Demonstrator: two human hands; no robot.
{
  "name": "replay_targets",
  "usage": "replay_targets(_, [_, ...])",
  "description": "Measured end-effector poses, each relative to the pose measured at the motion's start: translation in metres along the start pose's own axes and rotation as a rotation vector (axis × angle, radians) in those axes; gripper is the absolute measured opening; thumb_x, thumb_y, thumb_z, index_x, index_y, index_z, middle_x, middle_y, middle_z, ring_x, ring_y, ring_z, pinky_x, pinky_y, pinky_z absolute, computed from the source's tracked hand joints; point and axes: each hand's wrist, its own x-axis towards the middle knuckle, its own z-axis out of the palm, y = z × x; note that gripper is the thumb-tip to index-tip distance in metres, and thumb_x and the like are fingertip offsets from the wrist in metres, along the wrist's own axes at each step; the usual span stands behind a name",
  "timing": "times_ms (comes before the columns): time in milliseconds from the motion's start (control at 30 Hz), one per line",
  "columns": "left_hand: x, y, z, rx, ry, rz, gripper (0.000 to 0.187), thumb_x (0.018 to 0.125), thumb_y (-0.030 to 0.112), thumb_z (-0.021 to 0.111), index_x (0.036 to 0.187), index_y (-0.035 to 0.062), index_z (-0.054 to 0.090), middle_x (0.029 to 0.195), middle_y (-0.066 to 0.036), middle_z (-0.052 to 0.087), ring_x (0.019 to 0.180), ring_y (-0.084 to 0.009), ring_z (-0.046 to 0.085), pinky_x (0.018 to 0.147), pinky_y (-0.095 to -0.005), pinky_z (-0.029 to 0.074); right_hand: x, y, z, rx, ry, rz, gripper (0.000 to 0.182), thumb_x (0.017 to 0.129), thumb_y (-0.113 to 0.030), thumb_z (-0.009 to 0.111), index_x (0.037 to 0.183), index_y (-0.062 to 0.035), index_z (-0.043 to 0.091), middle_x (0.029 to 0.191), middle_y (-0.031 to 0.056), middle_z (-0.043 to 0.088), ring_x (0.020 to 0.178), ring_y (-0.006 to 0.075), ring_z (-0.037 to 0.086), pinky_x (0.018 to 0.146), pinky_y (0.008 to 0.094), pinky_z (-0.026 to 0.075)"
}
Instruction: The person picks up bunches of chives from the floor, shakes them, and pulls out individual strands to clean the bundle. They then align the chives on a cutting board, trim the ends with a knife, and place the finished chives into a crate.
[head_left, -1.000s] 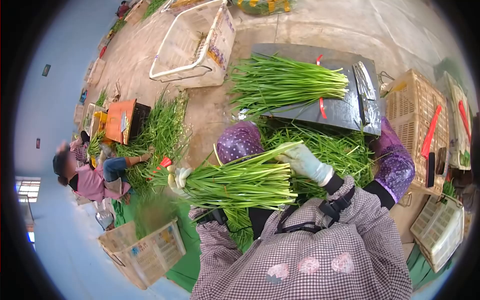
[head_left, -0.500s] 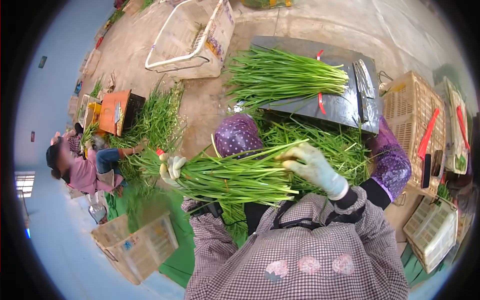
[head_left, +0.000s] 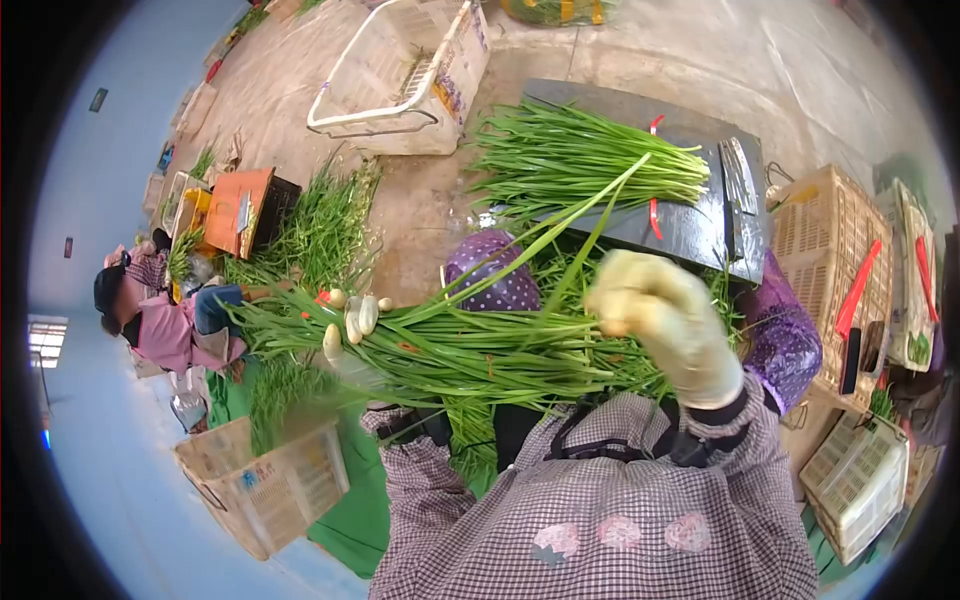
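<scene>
My gloved left hand [head_left: 358, 320] is wrapped around a large loose bunch of garlic chives [head_left: 500, 352], which lies crosswise in front of my body with its pale cut ends to the right. Two long stalks stick up slantwise out of this bunch. At the pale ends, my gloved right hand [head_left: 665, 315] is raised with its fingers curled together; anything between them is hidden. Beyond it, a neat pile of chives [head_left: 590, 160] rests on a dark board [head_left: 690, 235], over a red strip [head_left: 654, 215]. A knife [head_left: 740, 195] lies at the board's right side.
A white plastic basket [head_left: 445, 125] stands ahead on the floor. Loose chives [head_left: 320, 225] cover the ground to the left, near a seated person in pink [head_left: 180, 325]. Crates flank me: a beige one [head_left: 265, 500] at left, a tall one [head_left: 820, 280] at right holding red strips.
My right hand has moved right and up, and its fingers have curled in. Two stalks now stand up from the bunch. My left hand keeps its hold.
</scene>
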Motion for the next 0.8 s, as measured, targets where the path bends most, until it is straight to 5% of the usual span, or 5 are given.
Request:
replay_targets(167, [-0.014,0.003,-0.035,-0.143,0.184,0.041,0.043,0.104,0.018,0.055,0.142,-0.0016,0.053,0.077,0.006,0.045,0.084,-0.0095,0.053,0.105,-0.0383,0.048,-0.062,0.044,-0.067,-0.111,0.067,-0.049,0.013,0.099,-0.007,0.058,0.091,-0.0020,0.068,0.087,0.0067,0.064,0.083,0.0197,0.061,0.082,0.0357,0.053])
replay_targets(300, [-0.014,0.002,-0.047,-0.196,0.223,0.004,0.041,0.104,0.017,0.056,0.140,-0.0032,0.057,0.076,0.005,0.045,0.082,-0.0107,0.054,0.104,-0.0368,0.050,-0.090,0.101,-0.073,-1.324,0.103,0.321,0.013,0.094,-0.007,0.068,0.106,-0.0049,0.074,0.100,0.0138,0.071,0.092,0.0242,0.070,0.083,0.0317,0.055])
replay_targets(633, [-0.014,-0.007,-0.049,-0.257,0.273,0.014,0.041,0.106,0.016,0.055,0.139,-0.0067,0.055,0.078,0.003,0.052,0.082,-0.0122,0.055,0.098,-0.0326,0.052,0.011,0.129,-0.059,-1.228,0.459,-0.325,0.045,0.085,-0.018,0.079,0.128,-0.0107,0.065,0.130,0.0112,0.063,0.123,0.0295,0.060,0.108,0.0434,0.045])
replay_targets(733, [-0.016,-0.006,-0.053,-0.254,0.301,0.013,0.041,0.106,0.016,0.054,0.139,-0.0071,0.055,0.077,0.003,0.051,0.082,-0.0123,0.055,0.097,-0.0322,0.051,0.027,0.150,-0.064,-1.362,0.041,-0.187,0.063,0.087,-0.026,0.078,0.145,-0.0157,0.055,0.134,0.0106,0.061,0.131,0.0297,0.054,0.120,0.0578,0.028])
replay_targets(800, [-0.017,-0.006,-0.053,-0.258,0.309,0.008,0.041,0.106,0.018,0.053,0.139,-0.0059,0.056,0.077,0.003,0.051,0.083,-0.0122,0.055,0.098,-0.0330,0.051,0.027,0.171,-0.084,-1.210,-0.121,-0.137,0.038,0.092,-0.023,0.073,0.128,-0.0113,0.067,0.107,0.0077,0.069,0.108,0.0246,0.065,0.104,0.0452,0.046])
